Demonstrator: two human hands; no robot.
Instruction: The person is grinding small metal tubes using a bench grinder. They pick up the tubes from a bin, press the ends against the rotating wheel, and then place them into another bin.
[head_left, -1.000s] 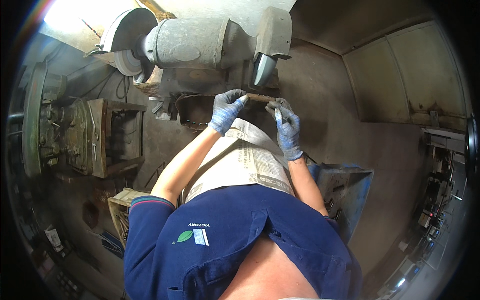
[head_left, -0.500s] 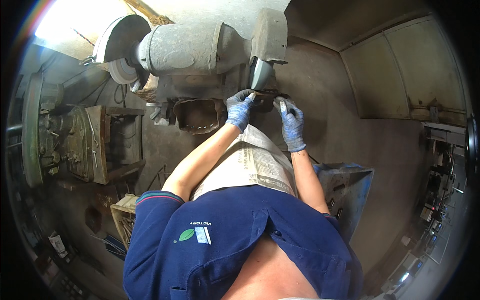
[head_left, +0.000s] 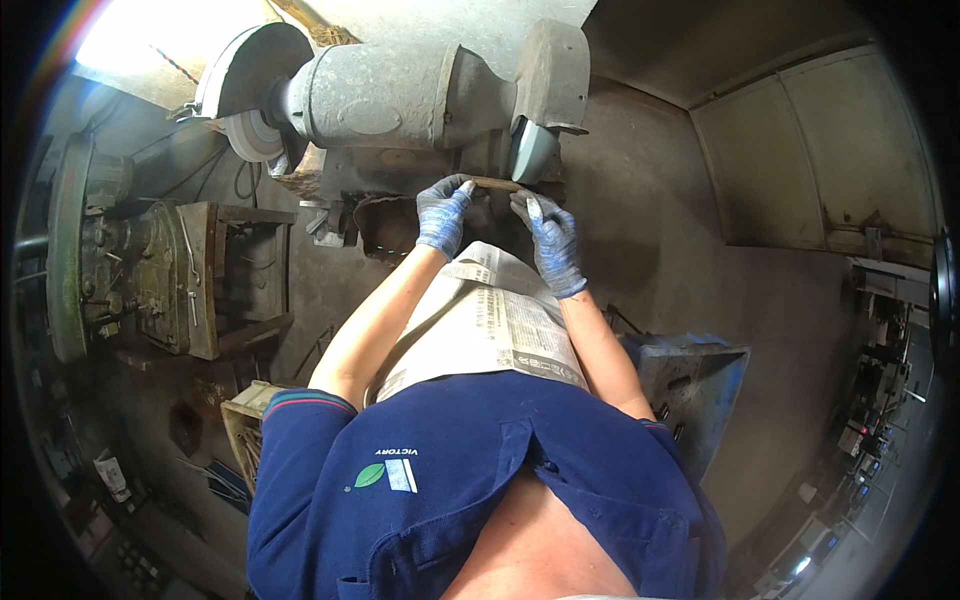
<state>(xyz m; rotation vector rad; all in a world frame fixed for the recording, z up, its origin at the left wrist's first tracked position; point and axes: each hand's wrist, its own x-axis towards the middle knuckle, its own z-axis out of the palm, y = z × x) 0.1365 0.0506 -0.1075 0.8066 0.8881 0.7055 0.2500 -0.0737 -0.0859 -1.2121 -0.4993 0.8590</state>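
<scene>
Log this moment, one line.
left grip: brown bar, left end | right grip: bar's right end | two-wheel grinder: right wheel near bar

A greenish machine (head_left: 160, 265) stands left, a blue-edged bin (head_left: 716, 378) right.

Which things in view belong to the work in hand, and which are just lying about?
In use:
thin strip, between left hand and right hand
grinder, its right wheel near the strip; contact unclear
newspaper over the lap

Apparently lying about:
machine on the left
bin on the right, though its role is unclear
paper at lower left
</scene>
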